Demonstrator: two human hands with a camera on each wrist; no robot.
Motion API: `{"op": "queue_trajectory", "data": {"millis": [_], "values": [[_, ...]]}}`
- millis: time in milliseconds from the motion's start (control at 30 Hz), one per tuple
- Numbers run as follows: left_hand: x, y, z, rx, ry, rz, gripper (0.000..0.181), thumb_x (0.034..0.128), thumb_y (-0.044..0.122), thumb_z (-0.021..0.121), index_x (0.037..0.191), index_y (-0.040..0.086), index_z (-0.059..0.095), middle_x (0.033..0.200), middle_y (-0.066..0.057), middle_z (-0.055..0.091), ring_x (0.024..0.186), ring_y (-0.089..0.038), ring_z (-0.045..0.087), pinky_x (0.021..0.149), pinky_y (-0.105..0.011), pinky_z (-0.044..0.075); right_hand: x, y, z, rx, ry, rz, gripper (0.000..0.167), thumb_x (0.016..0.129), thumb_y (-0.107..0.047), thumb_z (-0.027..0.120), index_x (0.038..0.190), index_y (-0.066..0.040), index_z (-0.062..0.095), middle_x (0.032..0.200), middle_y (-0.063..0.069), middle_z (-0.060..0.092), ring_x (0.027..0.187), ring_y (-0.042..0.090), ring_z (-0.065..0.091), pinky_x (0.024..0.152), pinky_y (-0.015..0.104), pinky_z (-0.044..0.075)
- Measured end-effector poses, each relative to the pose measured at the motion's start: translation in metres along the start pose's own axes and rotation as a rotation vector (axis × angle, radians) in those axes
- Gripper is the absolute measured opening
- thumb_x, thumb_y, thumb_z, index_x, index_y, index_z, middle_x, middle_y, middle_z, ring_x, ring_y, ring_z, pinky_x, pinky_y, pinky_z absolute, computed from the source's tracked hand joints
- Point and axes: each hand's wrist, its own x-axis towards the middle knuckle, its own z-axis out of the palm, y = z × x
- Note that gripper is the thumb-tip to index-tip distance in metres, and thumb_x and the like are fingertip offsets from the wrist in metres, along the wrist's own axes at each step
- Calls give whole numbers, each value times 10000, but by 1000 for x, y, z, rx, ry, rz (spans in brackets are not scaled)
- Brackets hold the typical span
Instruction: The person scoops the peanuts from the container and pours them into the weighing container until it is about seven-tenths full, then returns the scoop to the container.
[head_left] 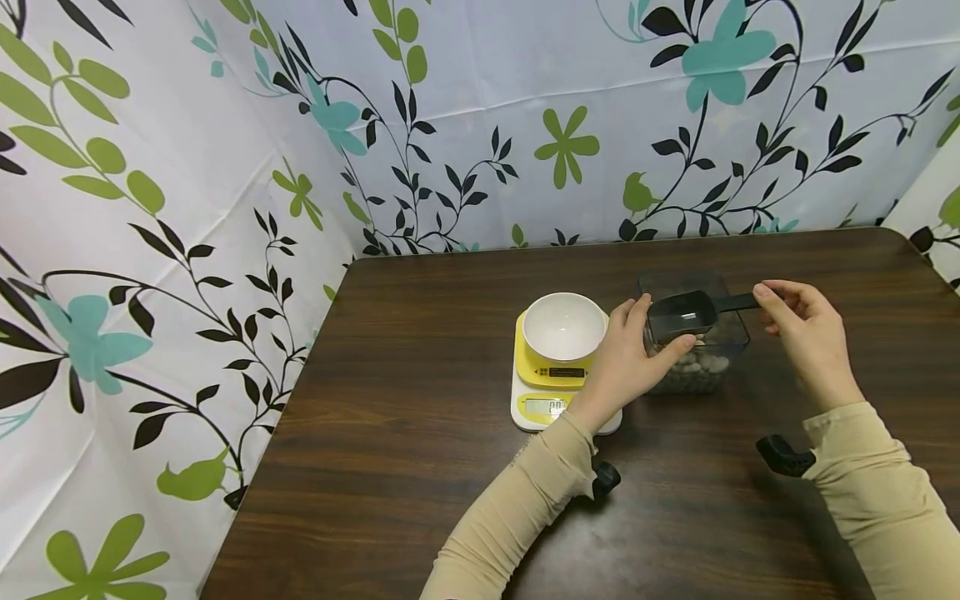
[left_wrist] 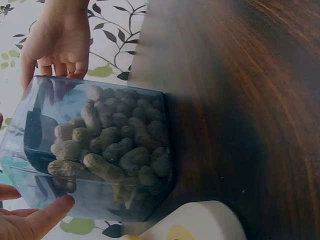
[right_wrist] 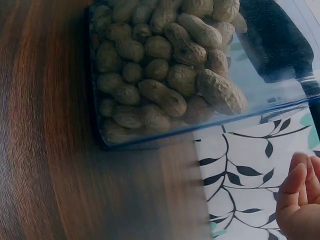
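A clear square container (head_left: 693, 379) holds unshelled peanuts (left_wrist: 102, 145) and stands on the table. My left hand (head_left: 628, 354) grips its near left corner, thumb along the front wall and fingers along the left side. A black scoop (head_left: 682, 312) lies across the container's mouth, its bowl toward my left hand. Its handle end is pinched between thumb and fingers of my right hand (head_left: 810, 333), just past the right rim. Through the wall, in the right wrist view, the scoop shows as a dark shape above the peanuts. Whether its bowl holds any peanuts is unclear.
Left of the container, a yellow and white kitchen scale (head_left: 525, 392) carries a white bowl (head_left: 564, 325). My left forearm crosses the scale's right side. The dark wooden table (head_left: 420, 375) meets a patterned curtain (head_left: 480, 125) at its back and left edges.
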Motion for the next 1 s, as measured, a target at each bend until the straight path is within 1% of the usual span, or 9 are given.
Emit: {"op": "queue_trajectory", "data": {"millis": [67,133,200,267,333,433,600,867,1000], "values": [[0,-1,1,-7,4,-1,748,888,550,516,1484,180,255,1490,-104,329,1314,-222,444,1010,-339,449,0,3,1,211,-53,27,111,909,-226,603,1019,-239,606,790,-109,562,672,-1,538,592,98,451],[0,-3,3,-7,15,7,742,886,544,525,1478,175,272,1484,-72,360,1331,-195,426,1029,-327,432,0,6,1,438,-123,57,125,911,-170,595,1025,-154,645,769,-68,606,666,41,554,595,132,464],[0,-4,4,-12,31,17,737,880,536,539,1468,163,299,1469,-39,399,1328,-165,430,1037,-309,422,0,10,1,622,-201,81,164,929,-118,555,1049,-90,662,772,-23,635,667,74,569,603,160,474],[1,-5,5,-20,44,19,737,872,537,552,1459,157,321,1453,-12,428,1313,-142,448,1031,-289,424,1,12,0,738,-263,95,200,945,-75,510,1067,-52,667,758,20,661,660,96,586,607,176,484],[1,-5,6,-31,51,17,738,863,538,565,1452,155,338,1443,1,444,1299,-131,464,1023,-276,429,1,14,0,811,-303,101,223,956,-54,478,1081,-24,660,761,46,666,671,112,591,621,187,492],[1,-5,6,-40,50,11,741,856,542,574,1448,160,347,1446,15,441,1300,-120,461,1025,-269,426,3,15,-2,864,-326,92,221,962,-54,456,1082,-6,636,777,68,662,691,129,583,632,197,489],[2,-5,6,-51,50,3,739,856,544,576,1451,176,340,1459,36,422,1320,-106,436,1038,-268,415,8,8,-5,906,-312,47,209,960,-60,454,1075,12,614,790,96,672,709,153,588,639,211,479],[2,-5,5,-53,54,-8,753,849,545,586,1456,179,332,1465,23,414,1330,-121,426,1041,-283,416,15,-16,-9,854,-257,-78,178,937,-28,488,1032,45,620,755,105,681,677,146,610,610,197,494],[2,-5,5,-46,58,0,755,845,541,594,1452,172,341,1458,17,426,1322,-120,437,1040,-278,416,18,-26,-9,785,-228,-145,143,917,-12,522,1011,50,611,759,86,662,663,132,623,596,183,501]]}}
